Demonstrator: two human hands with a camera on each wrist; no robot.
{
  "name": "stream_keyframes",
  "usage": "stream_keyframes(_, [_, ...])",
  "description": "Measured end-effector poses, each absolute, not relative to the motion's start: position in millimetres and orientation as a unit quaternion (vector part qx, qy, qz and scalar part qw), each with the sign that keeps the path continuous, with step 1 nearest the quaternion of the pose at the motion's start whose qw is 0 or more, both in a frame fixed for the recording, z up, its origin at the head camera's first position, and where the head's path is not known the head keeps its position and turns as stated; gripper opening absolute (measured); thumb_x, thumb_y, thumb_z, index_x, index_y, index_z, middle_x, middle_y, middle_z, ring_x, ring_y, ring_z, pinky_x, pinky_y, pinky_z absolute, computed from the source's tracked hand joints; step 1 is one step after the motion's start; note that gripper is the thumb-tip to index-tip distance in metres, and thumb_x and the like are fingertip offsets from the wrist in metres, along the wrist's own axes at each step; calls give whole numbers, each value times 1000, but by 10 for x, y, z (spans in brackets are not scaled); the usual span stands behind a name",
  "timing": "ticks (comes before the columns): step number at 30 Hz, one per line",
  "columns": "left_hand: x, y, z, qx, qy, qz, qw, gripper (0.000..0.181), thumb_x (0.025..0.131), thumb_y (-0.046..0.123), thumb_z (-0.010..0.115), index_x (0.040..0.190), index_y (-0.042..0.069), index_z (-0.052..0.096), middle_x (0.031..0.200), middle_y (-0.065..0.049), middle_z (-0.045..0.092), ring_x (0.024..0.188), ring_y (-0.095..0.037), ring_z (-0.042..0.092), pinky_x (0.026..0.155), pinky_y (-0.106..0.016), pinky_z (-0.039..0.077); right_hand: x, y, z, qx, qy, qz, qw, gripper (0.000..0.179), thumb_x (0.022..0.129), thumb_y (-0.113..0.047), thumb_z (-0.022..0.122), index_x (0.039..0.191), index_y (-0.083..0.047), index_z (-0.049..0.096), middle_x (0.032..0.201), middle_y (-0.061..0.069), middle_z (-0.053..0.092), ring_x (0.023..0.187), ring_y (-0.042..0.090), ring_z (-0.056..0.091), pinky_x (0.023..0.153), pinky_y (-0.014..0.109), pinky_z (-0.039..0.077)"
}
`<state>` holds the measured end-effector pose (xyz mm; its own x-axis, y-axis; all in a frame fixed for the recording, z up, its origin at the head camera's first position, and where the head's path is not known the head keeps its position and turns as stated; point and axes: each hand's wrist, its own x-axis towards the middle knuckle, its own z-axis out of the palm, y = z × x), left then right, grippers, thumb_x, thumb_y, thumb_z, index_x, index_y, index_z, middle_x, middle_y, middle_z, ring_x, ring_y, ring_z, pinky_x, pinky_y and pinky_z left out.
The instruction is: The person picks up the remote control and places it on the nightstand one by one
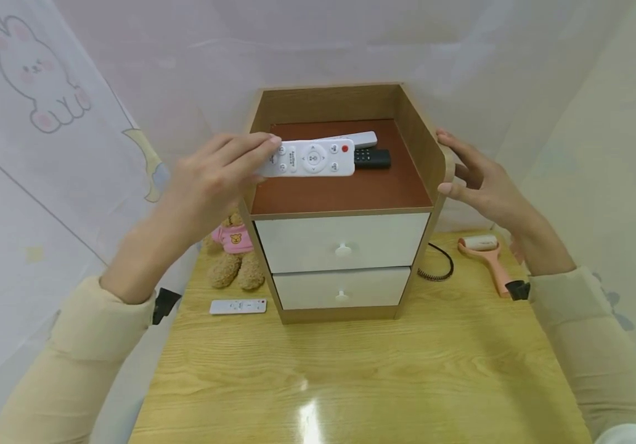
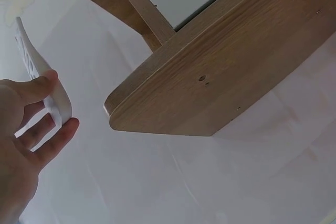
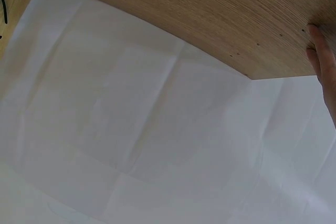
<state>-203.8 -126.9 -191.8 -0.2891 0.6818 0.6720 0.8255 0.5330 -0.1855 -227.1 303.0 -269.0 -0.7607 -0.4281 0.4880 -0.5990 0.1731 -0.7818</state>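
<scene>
The white remote is pinched at its left end by the left hand and held level above the tray top of the cabinet. It is best lowered flat, clear of the walls. The right wall is steadied by the right hand, fingers straight. Inside, a grey remote and a black remote lie at the far right.

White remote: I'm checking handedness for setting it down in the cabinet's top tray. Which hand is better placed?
Probably the left hand: it already pinches the white remote above the tray. The right hand rests open on the cabinet's right wall.
</scene>
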Motion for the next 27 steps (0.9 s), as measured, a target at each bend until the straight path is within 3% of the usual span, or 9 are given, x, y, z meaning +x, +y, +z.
stream_keyframes(10, [-2185, -1036, -1955, -484, -802, -104, 334, 43, 87, 3, 70, 129, 3, 60, 125, -12, 62, 109, -29, 58, 80, -42, 56, -2254, 3053, -2697, 339, -757, 554, 78, 74, 88, 18, 54, 152, -8, 27, 161, 6, 15, 133, 22, 41, 95, 17, 46])
stream_keyframes(21, [-2357, -836, -2072, -480, -821, -100, 293, 46, 85, -1, 70, 129, 3, 60, 126, -10, 62, 110, -28, 56, 90, -40, 52, -2204, 3024, -2629, 331, -768, 542, 76, 73, 89, 15, 54, 153, -10, 27, 161, 4, 14, 135, 26, 39, 95, 17, 46])
stream_keyframes(27, [-2453, -734, -2161, -457, -847, -82, 259, 46, 86, 5, 71, 130, 8, 60, 127, -6, 61, 113, -25, 55, 70, -44, 58, -2260, 3058, -2693, 321, -775, 538, 78, 74, 90, 14, 55, 153, -13, 27, 161, 2, 15, 133, 26, 41, 94, 17, 47])
